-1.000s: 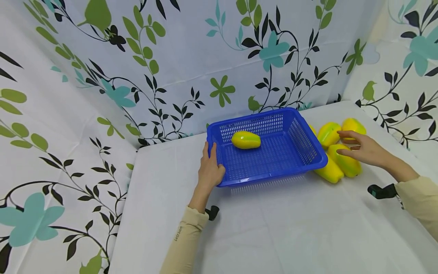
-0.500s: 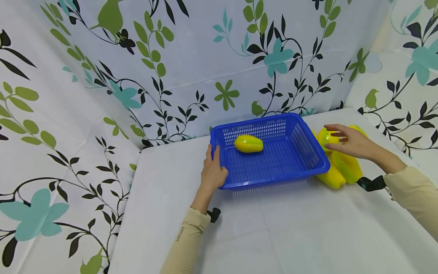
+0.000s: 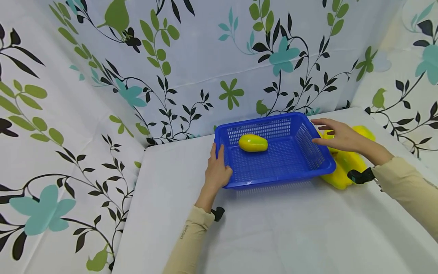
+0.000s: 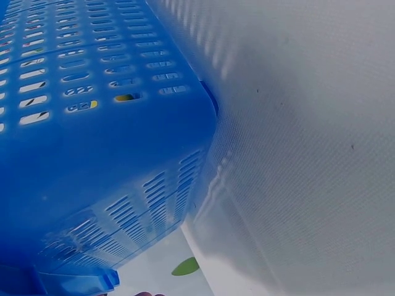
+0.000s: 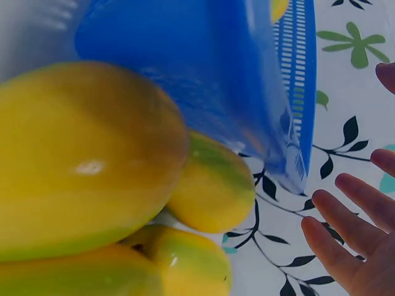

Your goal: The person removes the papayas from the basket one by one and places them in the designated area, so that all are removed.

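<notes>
A blue plastic basket with slotted walls stands on the white tabletop, one yellow-green papaya lying inside near its left back. My left hand holds the basket's left rim, fingers along that side and thumb near the front corner. Close by the right rim is my right hand, fingers spread and nothing between them. Beneath it several more papayas lie against the basket's right side, partly hidden by the hand. The right wrist view shows a large papaya up close, with the fingers of the right hand apart from it.
Patterned fabric with leaves and flowers hangs behind and at both sides of the table. Black wrist-worn devices stick out by the left sleeve and the right sleeve.
My right hand has moved left from over the papayas to the basket's right rim. The left hand stays on the left rim. The whole head view has shifted slightly.
</notes>
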A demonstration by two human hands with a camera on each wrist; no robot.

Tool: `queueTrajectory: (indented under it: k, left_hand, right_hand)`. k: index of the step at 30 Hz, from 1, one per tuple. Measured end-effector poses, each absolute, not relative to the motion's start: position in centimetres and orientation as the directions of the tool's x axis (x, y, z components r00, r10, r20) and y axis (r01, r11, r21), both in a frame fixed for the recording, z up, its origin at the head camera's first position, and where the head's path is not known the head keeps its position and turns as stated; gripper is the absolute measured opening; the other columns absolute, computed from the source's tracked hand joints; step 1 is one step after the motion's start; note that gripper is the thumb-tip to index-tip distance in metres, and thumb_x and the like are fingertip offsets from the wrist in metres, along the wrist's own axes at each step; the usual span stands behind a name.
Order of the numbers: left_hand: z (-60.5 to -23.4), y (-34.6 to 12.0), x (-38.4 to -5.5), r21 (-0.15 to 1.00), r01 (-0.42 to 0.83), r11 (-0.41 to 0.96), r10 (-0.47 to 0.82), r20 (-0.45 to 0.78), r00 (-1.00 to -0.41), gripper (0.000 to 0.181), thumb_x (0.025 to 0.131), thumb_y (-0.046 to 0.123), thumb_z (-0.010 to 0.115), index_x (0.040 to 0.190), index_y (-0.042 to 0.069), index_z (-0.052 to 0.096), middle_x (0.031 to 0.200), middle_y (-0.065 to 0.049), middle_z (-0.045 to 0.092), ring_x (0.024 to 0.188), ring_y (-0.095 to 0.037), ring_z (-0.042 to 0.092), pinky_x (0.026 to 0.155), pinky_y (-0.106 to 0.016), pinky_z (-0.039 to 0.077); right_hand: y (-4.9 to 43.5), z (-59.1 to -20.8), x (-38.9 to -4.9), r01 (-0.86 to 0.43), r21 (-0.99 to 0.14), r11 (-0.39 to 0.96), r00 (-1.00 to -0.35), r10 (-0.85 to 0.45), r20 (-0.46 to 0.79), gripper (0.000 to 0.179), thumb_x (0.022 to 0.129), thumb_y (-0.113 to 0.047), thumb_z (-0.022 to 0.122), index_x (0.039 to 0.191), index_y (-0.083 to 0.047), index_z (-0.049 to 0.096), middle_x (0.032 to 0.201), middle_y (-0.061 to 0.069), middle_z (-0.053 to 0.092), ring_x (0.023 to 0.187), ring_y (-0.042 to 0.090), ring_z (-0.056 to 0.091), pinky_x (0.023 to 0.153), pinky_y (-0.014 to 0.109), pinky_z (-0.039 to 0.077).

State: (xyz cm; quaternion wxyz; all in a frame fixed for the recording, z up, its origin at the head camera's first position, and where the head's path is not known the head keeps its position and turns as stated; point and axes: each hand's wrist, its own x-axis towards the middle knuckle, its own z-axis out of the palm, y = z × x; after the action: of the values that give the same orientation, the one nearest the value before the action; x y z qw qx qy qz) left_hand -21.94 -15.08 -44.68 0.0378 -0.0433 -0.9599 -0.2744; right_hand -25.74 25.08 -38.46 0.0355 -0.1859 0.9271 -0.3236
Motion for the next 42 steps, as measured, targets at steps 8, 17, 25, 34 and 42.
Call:
queueTrajectory:
  k: [8, 17, 25, 34, 42]
  left_hand:
    - [-44.9, -14.9, -22.0, 0.527, 0.101, 0.844, 0.065, 0.086, -0.994, 0.078, 0.084, 0.008, 0.051, 0.157, 0.008, 0.022, 0.164, -0.014, 0.002, 0.138, -0.040, 0.034, 0.094, -0.053, 0.048]
    - [-44.6, -15.2, -22.0, 0.533, 0.104, 0.840, 0.063, 0.095, -0.993, 0.078, 0.084, 0.007, 0.051, 0.157, 0.008, 0.023, 0.164, -0.014, 0.002, 0.138, -0.040, 0.034, 0.094, -0.054, 0.048]
    - [-44.6, -15.3, -22.0, 0.519, 0.093, 0.850, 0.058, 0.083, -0.995, 0.077, 0.086, 0.008, 0.051, 0.157, 0.009, 0.022, 0.165, -0.013, 0.002, 0.138, -0.040, 0.035, 0.091, -0.052, 0.049]
    - [-44.6, -15.3, -22.1, 0.528, 0.094, 0.844, 0.059, 0.081, -0.995, 0.078, 0.086, 0.007, 0.052, 0.158, 0.010, 0.022, 0.165, -0.012, 0.001, 0.138, -0.039, 0.034, 0.092, -0.053, 0.049]
    - [-44.5, -15.3, -22.3, 0.523, 0.086, 0.848, 0.056, 0.073, -0.996, 0.080, 0.085, 0.007, 0.052, 0.158, 0.011, 0.021, 0.165, -0.011, 0.001, 0.140, -0.038, 0.032, 0.093, -0.053, 0.048]
  right_hand:
    - [22.9, -37.9, -26.7, -0.356, -0.613, 0.705, -0.907, -0.418, 0.046, 0.072, 0.090, -0.028, 0.069, 0.149, 0.000, 0.036, 0.148, 0.029, 0.039, 0.129, 0.050, 0.043, 0.100, 0.066, 0.037]
    - [19.7, -37.6, -28.1, -0.391, -0.603, 0.696, -0.889, -0.456, 0.051, 0.071, 0.091, -0.032, 0.068, 0.149, -0.006, 0.038, 0.149, 0.023, 0.040, 0.130, 0.046, 0.045, 0.100, 0.062, 0.040]
    - [16.8, -37.8, -28.8, -0.423, -0.627, 0.655, -0.860, -0.509, 0.049, 0.070, 0.091, -0.032, 0.069, 0.149, -0.008, 0.039, 0.150, 0.021, 0.040, 0.131, 0.043, 0.045, 0.102, 0.060, 0.040]
    - [13.5, -38.7, -30.0, -0.483, -0.623, 0.615, -0.817, -0.572, 0.069, 0.068, 0.091, -0.026, 0.068, 0.148, -0.002, 0.040, 0.149, 0.024, 0.041, 0.131, 0.044, 0.044, 0.103, 0.060, 0.039]
    - [11.4, -39.4, -31.2, -0.466, -0.621, 0.630, -0.811, -0.585, 0.015, 0.070, 0.090, -0.030, 0.069, 0.148, -0.004, 0.040, 0.150, 0.021, 0.041, 0.132, 0.043, 0.044, 0.104, 0.058, 0.038]
